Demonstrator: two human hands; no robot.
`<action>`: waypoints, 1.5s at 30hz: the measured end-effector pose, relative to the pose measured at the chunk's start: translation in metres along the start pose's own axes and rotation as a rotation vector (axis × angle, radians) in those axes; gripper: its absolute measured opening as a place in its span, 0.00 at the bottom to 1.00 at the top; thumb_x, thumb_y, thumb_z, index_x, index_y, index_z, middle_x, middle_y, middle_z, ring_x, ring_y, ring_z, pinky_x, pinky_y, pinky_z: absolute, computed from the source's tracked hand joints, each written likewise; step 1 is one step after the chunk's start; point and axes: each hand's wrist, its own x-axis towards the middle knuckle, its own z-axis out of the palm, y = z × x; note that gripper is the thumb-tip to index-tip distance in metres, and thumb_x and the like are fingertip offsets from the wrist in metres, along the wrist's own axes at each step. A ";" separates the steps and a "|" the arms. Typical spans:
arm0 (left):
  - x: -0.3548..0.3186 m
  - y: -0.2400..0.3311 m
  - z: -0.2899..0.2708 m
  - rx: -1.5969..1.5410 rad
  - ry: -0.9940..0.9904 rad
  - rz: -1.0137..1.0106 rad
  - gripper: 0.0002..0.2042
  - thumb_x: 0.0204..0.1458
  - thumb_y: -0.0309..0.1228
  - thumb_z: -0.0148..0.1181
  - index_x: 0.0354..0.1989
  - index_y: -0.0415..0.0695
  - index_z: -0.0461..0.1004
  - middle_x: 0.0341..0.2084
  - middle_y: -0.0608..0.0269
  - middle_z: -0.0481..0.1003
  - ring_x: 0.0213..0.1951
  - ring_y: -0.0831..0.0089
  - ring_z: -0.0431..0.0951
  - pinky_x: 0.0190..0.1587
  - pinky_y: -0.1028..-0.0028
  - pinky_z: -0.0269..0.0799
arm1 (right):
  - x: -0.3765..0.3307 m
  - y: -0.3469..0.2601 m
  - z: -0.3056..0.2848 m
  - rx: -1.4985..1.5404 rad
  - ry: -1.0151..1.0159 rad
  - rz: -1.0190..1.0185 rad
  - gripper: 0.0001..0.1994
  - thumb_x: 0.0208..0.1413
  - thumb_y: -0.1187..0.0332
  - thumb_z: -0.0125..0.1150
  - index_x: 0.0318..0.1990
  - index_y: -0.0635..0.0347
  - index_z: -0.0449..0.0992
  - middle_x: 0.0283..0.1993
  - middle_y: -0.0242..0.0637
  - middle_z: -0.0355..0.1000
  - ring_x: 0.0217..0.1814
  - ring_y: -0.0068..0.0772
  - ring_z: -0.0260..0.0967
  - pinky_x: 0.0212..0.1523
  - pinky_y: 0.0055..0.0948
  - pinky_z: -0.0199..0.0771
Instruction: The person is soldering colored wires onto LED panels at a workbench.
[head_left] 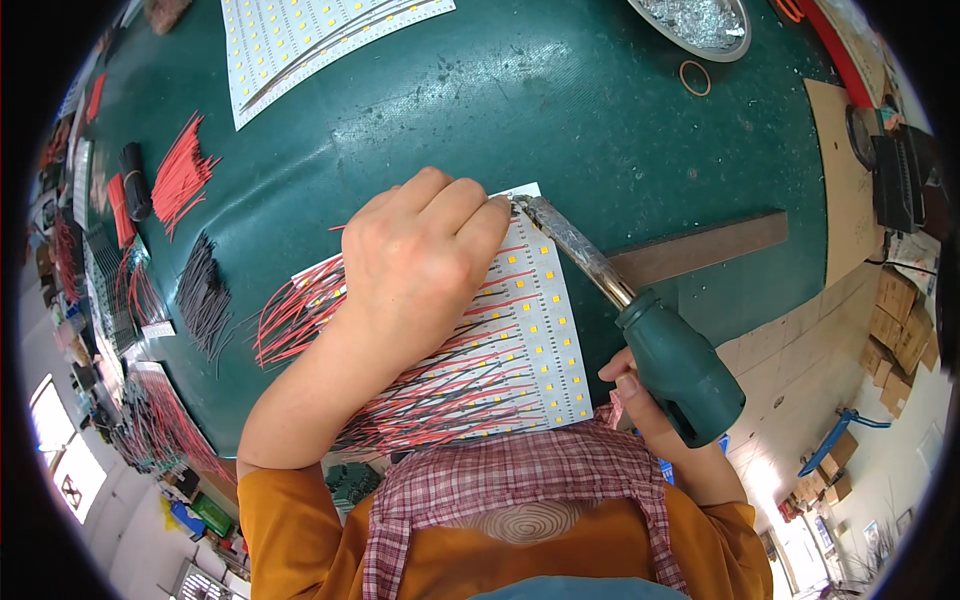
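A white LED circuit board [555, 340] with yellow square chips lies on the green table in front of me. Rows of red and black wires [440, 400] fan out from it to the left. My left hand [425, 245] is closed over the board's upper part, fingertips at its far right corner; what they pinch is hidden. In my right hand [645, 400] is a soldering iron [680, 370] with a thick green handle. Its metal shaft slants up and left, and the tip meets the board's corner right beside my left fingertips.
Red wires [183, 178] and black wires [205, 300] lie in piles at left. More LED boards [320, 50] lie at the far side. A brown bar [700, 248] sits right of the iron. Far right are a metal bowl [742, 40] and a rubber ring [695, 78].
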 end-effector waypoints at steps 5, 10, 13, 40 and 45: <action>0.002 -0.001 -0.002 0.012 -0.032 0.018 0.07 0.35 0.29 0.60 0.26 0.46 0.74 0.22 0.68 0.68 0.28 0.70 0.73 0.26 0.70 0.70 | 0.004 0.000 -0.004 -0.013 -0.091 -0.062 0.06 0.60 0.73 0.58 0.43 0.62 0.76 0.36 0.33 0.76 0.37 0.21 0.70 0.39 0.25 0.72; 0.003 -0.002 -0.003 0.012 -0.019 0.029 0.07 0.35 0.28 0.60 0.27 0.45 0.75 0.22 0.67 0.68 0.28 0.70 0.73 0.26 0.70 0.70 | 0.009 -0.007 -0.003 0.190 0.086 -0.091 0.10 0.48 0.78 0.65 0.39 0.58 0.79 0.35 0.38 0.77 0.34 0.37 0.76 0.34 0.31 0.77; 0.004 -0.001 -0.005 0.020 -0.041 0.016 0.08 0.36 0.28 0.60 0.28 0.45 0.76 0.23 0.67 0.69 0.28 0.70 0.73 0.27 0.70 0.71 | 0.005 -0.013 0.001 0.360 0.161 0.080 0.08 0.51 0.79 0.63 0.39 0.60 0.78 0.34 0.37 0.78 0.35 0.35 0.77 0.36 0.31 0.77; -0.018 0.023 -0.009 -0.220 0.082 -0.192 0.09 0.37 0.20 0.64 0.30 0.43 0.79 0.23 0.64 0.71 0.28 0.66 0.74 0.29 0.67 0.70 | -0.015 0.013 0.011 0.328 0.115 -0.095 0.16 0.51 0.78 0.66 0.48 0.62 0.73 0.37 0.37 0.80 0.38 0.29 0.79 0.37 0.21 0.77; -0.017 0.024 -0.002 -0.084 0.095 -0.148 0.10 0.35 0.23 0.64 0.31 0.43 0.80 0.22 0.66 0.71 0.27 0.68 0.74 0.26 0.69 0.70 | -0.016 0.013 0.013 0.131 0.098 -0.103 0.16 0.51 0.77 0.67 0.48 0.62 0.73 0.36 0.34 0.80 0.35 0.27 0.80 0.34 0.21 0.78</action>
